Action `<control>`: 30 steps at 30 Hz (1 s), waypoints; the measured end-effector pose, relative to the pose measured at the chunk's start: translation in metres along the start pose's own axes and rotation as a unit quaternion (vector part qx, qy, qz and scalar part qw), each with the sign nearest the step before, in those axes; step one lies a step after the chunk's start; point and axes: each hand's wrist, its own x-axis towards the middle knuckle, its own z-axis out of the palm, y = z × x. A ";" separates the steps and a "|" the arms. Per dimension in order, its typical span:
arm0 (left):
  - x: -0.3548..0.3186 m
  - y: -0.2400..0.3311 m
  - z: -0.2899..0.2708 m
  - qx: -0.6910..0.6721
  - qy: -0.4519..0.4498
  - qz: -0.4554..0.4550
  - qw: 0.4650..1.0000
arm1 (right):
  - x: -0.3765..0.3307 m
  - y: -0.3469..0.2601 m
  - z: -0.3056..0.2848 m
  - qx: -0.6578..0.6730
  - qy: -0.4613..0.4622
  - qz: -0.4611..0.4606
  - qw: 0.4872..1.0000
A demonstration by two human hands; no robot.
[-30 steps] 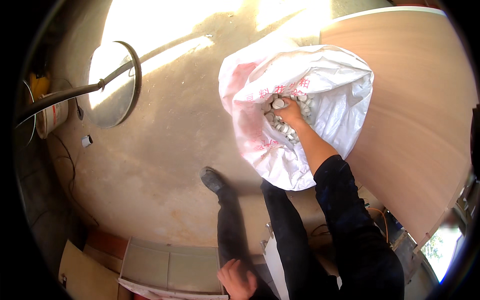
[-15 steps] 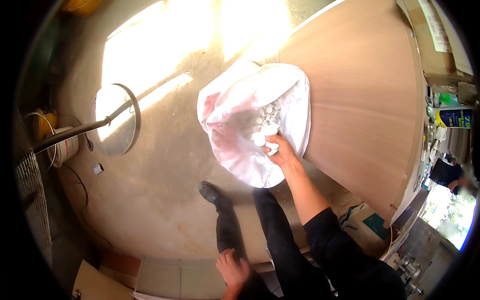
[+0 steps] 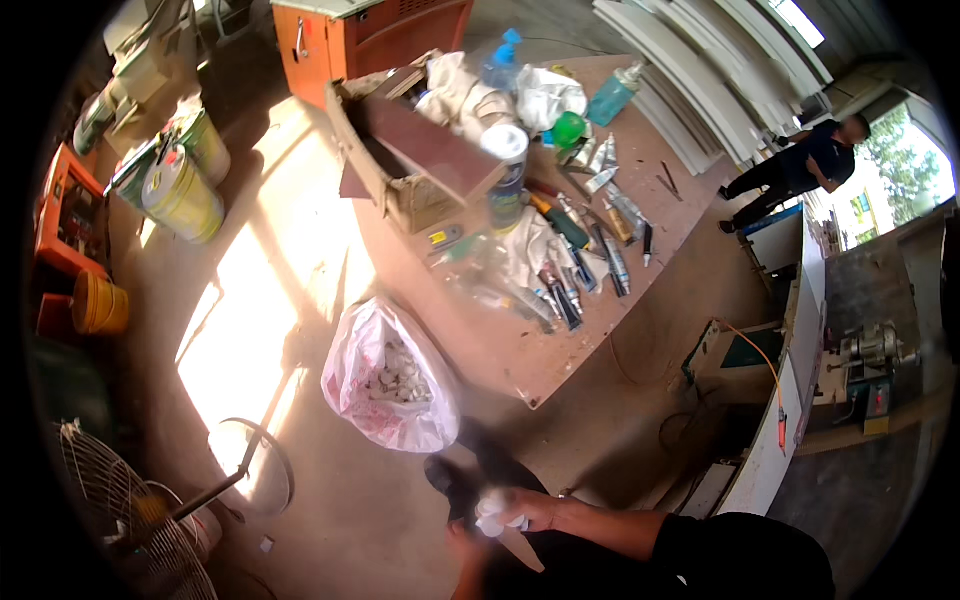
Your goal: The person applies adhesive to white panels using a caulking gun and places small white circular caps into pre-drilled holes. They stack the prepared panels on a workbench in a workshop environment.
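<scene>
White discs (image 3: 492,514) sit gripped in the right hand (image 3: 535,509), near the left hand (image 3: 464,543), whose closure is unclear.

Sunlight bleaches the floor (image 3: 250,330); the opening (image 3: 905,165) at right glares; fisheye corners go black.

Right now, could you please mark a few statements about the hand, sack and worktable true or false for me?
1. The right hand holds white round pieces. True.
2. The white sack stands on the worktable. False: it stands on the floor.
3. A cardboard box sits on the worktable. True.
4. The sack is tied shut. False: its mouth is open, with white pieces inside.
5. A co-worker stands near a bright opening. True.
</scene>
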 end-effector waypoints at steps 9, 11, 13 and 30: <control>0.055 0.156 -0.026 0.030 -0.183 0.153 0.971 | -0.222 0.001 -0.013 0.070 0.060 -0.179 0.980; 0.075 0.219 -0.023 0.055 -0.212 0.183 0.958 | -0.248 -0.008 -0.019 0.137 0.054 -0.195 0.970; 0.094 0.282 -0.012 0.077 -0.236 0.210 0.946 | -0.260 -0.002 -0.042 0.174 0.060 -0.237 0.954; 0.089 0.510 0.197 0.170 -0.245 0.158 0.941 | -0.454 -0.195 -0.306 0.262 0.070 -0.431 0.861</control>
